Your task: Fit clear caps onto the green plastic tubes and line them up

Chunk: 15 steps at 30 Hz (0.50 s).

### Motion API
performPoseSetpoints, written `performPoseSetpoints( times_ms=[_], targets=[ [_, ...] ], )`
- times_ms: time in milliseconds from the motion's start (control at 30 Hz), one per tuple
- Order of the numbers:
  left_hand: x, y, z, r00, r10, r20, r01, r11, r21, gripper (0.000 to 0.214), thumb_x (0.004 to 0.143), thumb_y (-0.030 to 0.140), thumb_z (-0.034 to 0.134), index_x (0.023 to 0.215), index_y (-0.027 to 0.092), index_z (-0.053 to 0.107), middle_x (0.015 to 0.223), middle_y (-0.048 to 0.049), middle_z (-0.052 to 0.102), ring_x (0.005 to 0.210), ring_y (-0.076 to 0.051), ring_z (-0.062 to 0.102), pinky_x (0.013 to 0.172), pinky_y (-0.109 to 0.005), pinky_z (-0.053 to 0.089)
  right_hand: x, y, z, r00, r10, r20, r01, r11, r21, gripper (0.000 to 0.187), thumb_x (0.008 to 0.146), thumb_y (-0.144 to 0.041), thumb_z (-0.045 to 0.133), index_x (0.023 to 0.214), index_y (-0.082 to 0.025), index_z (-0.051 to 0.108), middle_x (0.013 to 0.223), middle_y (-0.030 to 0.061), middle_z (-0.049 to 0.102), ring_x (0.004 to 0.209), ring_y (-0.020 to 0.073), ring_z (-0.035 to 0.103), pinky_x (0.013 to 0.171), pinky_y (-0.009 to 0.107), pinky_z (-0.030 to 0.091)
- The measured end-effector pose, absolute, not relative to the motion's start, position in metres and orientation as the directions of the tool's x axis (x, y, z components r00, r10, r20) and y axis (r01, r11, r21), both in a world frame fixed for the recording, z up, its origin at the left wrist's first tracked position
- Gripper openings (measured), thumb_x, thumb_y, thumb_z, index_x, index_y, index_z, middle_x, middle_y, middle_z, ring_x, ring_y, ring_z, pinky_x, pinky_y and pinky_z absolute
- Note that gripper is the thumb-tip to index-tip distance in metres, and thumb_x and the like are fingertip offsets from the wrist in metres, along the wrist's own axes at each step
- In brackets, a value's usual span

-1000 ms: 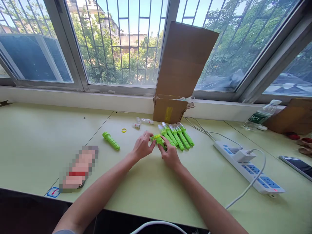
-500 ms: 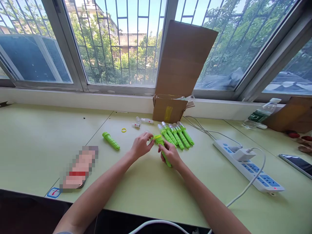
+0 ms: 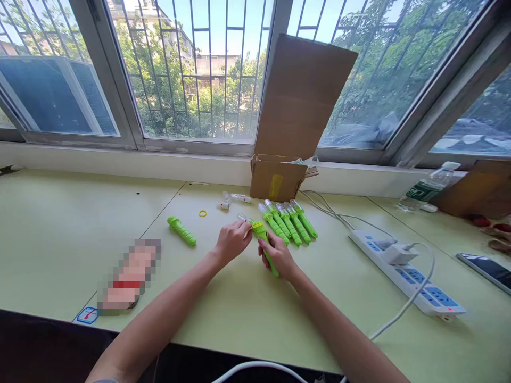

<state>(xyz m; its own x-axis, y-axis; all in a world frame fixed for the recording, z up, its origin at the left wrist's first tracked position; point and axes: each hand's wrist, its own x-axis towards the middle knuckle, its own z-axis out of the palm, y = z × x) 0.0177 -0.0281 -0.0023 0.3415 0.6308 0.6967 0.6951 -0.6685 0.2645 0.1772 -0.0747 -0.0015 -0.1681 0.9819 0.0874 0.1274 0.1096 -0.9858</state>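
Observation:
My right hand (image 3: 281, 256) is wrapped round a ridged green plastic handle (image 3: 260, 232), its wider end tilted up and away from me. At that wider end my left hand (image 3: 233, 239) pinches a thin yellow ring (image 3: 256, 225), which lies at the handle's rim. Just beyond the left fingertips is a clear rounded tube (image 3: 243, 217); whether the fingers touch it I cannot tell. Several green handles with clear caps (image 3: 293, 226) lie side by side to the right. A single green handle without a cap (image 3: 181, 230) rests to the left.
Another yellow ring (image 3: 203, 213) and small clear tubes with white parts (image 3: 239, 198) lie behind my hands. A cardboard box (image 3: 275, 181) stands by the window. To the right are a power strip (image 3: 407, 271) with cables, a bottle (image 3: 429, 186) and a phone (image 3: 487, 271). A blurred item (image 3: 131, 276) lies left.
My left fingers have dipped slightly at the handle's rim, showing more of the clear tube behind them. The handle in my right hand has shifted slightly towards me.

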Motion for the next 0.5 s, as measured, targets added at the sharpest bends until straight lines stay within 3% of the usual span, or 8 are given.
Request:
performPoseSetpoints(
  times_ms=[267, 500],
  targets=[
    [0.0214, -0.0315, -0.0053, 0.288, 0.620, 0.730, 0.731, -0.635, 0.251, 0.011, 0.085, 0.022, 0.051, 0.085, 0.020, 0.062, 0.077, -0.0001, 0.069, 0.067, -0.011, 0.062, 0.059, -0.021, 0.041, 0.1735, -0.0766, -0.0033, -0.157, 0.981, 0.117, 0.137, 0.139, -0.981, 0.027, 0.079, -0.047, 0.050, 0.084, -0.021, 0.045, 0.062, -0.0061, 0.053, 0.032, 0.0065, 0.045, 0.028, 0.019, 0.034],
    [0.0235, -0.0348, -0.0051, 0.248, 0.620, 0.744, 0.720, -0.632, 0.286, 0.009, 0.081, 0.020, 0.054, 0.079, 0.020, 0.063, 0.071, 0.0009, 0.068, 0.062, -0.009, 0.061, 0.058, -0.020, 0.040, 0.1696, -0.0779, -0.0047, -0.131, 0.978, 0.162, 0.169, 0.183, -0.968, 0.029, 0.080, -0.047, 0.051, 0.094, -0.021, 0.047, 0.061, -0.0074, 0.051, 0.031, 0.0062, 0.044, 0.028, 0.018, 0.032]
  ],
)
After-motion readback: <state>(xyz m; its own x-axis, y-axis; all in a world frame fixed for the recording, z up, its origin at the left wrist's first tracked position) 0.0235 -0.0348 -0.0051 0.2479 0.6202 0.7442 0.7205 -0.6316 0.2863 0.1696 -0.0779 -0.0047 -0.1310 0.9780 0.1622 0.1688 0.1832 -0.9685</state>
